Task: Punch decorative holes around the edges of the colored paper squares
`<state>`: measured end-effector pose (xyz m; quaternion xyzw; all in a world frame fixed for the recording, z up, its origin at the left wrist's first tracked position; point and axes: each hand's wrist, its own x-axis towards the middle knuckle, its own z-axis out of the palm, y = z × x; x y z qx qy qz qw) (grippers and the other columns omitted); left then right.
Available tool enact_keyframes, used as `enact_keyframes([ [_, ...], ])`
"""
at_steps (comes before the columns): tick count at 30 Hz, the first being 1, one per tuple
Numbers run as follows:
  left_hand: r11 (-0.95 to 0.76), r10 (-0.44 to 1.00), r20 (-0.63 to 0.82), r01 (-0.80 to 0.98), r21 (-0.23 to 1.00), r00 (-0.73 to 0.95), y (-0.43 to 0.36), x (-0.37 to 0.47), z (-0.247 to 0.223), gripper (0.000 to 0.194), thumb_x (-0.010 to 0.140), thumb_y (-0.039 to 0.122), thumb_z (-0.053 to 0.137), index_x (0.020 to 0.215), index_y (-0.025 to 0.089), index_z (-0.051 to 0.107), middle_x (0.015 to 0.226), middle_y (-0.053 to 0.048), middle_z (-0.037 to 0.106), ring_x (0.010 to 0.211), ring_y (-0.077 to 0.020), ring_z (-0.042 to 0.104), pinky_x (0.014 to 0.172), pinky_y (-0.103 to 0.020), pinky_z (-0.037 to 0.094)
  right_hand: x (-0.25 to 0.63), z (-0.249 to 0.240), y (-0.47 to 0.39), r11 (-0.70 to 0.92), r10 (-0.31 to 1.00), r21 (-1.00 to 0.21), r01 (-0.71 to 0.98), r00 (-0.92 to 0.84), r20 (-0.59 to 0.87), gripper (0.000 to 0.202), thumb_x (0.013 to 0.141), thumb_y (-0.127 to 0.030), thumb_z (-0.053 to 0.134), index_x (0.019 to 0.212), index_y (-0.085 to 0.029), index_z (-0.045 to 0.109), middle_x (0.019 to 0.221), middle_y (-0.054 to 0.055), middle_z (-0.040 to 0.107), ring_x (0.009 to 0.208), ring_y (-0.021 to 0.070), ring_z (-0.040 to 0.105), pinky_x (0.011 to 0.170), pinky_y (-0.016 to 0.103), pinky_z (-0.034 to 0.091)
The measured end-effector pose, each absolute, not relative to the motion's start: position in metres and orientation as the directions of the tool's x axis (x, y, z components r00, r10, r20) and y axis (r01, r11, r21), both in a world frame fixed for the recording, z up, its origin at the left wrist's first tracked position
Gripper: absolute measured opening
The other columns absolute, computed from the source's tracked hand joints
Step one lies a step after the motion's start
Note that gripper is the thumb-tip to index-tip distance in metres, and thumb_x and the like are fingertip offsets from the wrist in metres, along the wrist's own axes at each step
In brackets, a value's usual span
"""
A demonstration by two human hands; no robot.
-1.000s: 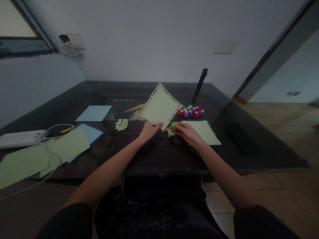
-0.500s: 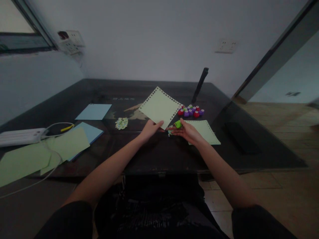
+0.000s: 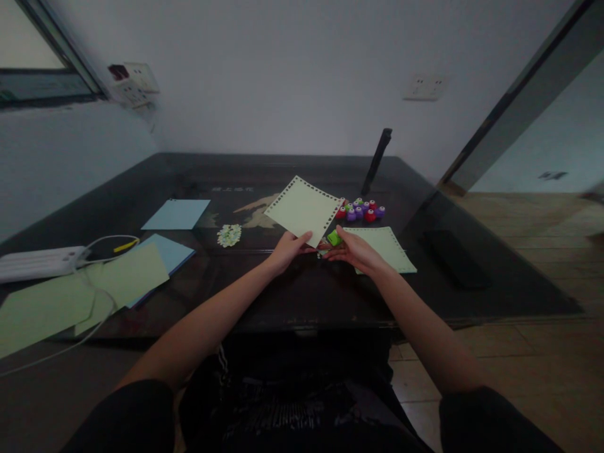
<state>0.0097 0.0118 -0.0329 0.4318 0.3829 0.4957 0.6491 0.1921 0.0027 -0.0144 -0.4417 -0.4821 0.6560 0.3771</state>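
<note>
left hand [image 3: 289, 250]: i read thumb and fingers pinched together on the near corner of a pale green square paper sheet with a punched border of small holes [image 3: 304, 209]; the sheet is lifted off the tabletop, tilted, its far edge higher than the held corner.

right hand [image 3: 353, 250]: i read fingers curled around a small bright green plastic craft punch [image 3: 335, 238], which sits at the fingertips just beside the held corner of the sheet; how tightly the fingers close on it i cannot tell for certain, but they wrap it.

beneath the right hand: a second pale green paper sheet with a punched edge [image 3: 391, 248], lying flat on the dark glossy tabletop [image 3: 302, 296], partly covered by the hand.

between the two hands, on the tabletop: a few tiny paper cut-outs, too small to make out.

beyond the right hand: a cluster of small red, purple and green craft punches [image 3: 361, 211], close together.

behind the cluster: a slim black upright stand [image 3: 376, 162], leaning.

left of the held sheet: a small heap of pale paper cut-outs [image 3: 229, 235].

far left: a light blue paper sheet [image 3: 177, 214], a second blue sheet under loose pale green paper sheets [image 3: 127, 274], a white power strip with white cable [image 3: 40, 261].

right side: a flat black rectangular object [image 3: 455, 251], lying well apart from the hands.
</note>
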Motion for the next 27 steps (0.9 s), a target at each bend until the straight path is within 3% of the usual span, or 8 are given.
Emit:
enact_keyframes([
  [10, 0.078, 0.986, -0.040, -0.236, 0.969, 0.164, 0.018, 0.004, -0.035, 0.027, 0.077, 0.025, 0.063, 0.098, 0.008, 0.063, 0.096, -0.013, 0.070, 0.079, -0.0197, 0.067, 0.077, -0.035, 0.054, 0.193, -0.007, 0.004, -0.099, 0.980, -0.995, 0.008, -0.172, -0.099, 0.025, 0.081, -0.043, 0.058, 0.085, -0.018, 0.057, 0.085, 0.005, 0.067, 0.061, 0.0114, 0.062, 0.051, 0.021, 0.046],
  [16, -0.002, 0.996, 0.012, -0.124, 0.992, 0.084, 0.028, -0.005, -0.033, 0.027, 0.077, 0.027, 0.062, 0.097, 0.010, 0.062, 0.089, -0.010, 0.071, 0.067, -0.0185, 0.067, 0.068, -0.032, 0.055, 0.192, -0.005, 0.008, 0.023, 0.986, -0.995, 0.102, -0.165, 0.005, 0.029, 0.073, -0.038, 0.066, 0.093, -0.017, 0.063, 0.078, 0.003, 0.065, 0.061, 0.0103, 0.058, 0.048, 0.020, 0.041],
  [22, -0.058, 0.998, 0.059, -0.004, 0.998, 0.034, 0.035, -0.014, -0.027, 0.026, 0.073, 0.028, 0.064, 0.091, 0.010, 0.063, 0.079, -0.008, 0.071, 0.059, -0.0176, 0.065, 0.060, -0.030, 0.053, 0.194, 0.001, 0.002, 0.072, 0.967, -0.997, 0.003, -0.246, 0.069, 0.033, 0.072, -0.039, 0.067, 0.099, -0.020, 0.064, 0.069, 0.000, 0.062, 0.057, 0.0103, 0.056, 0.052, 0.023, 0.043],
  [27, -0.143, 0.990, 0.142, 0.151, 0.978, 0.022, 0.040, -0.021, -0.028, 0.029, 0.067, 0.034, 0.068, 0.084, 0.010, 0.065, 0.078, -0.008, 0.070, 0.064, -0.0195, 0.063, 0.059, -0.029, 0.049, 0.200, 0.006, 0.002, 0.039, 0.950, -0.988, -0.150, -0.300, 0.083, 0.036, 0.066, -0.031, 0.074, 0.099, -0.021, 0.063, 0.085, 0.003, 0.065, 0.066, 0.0108, 0.059, 0.063, 0.025, 0.047],
])
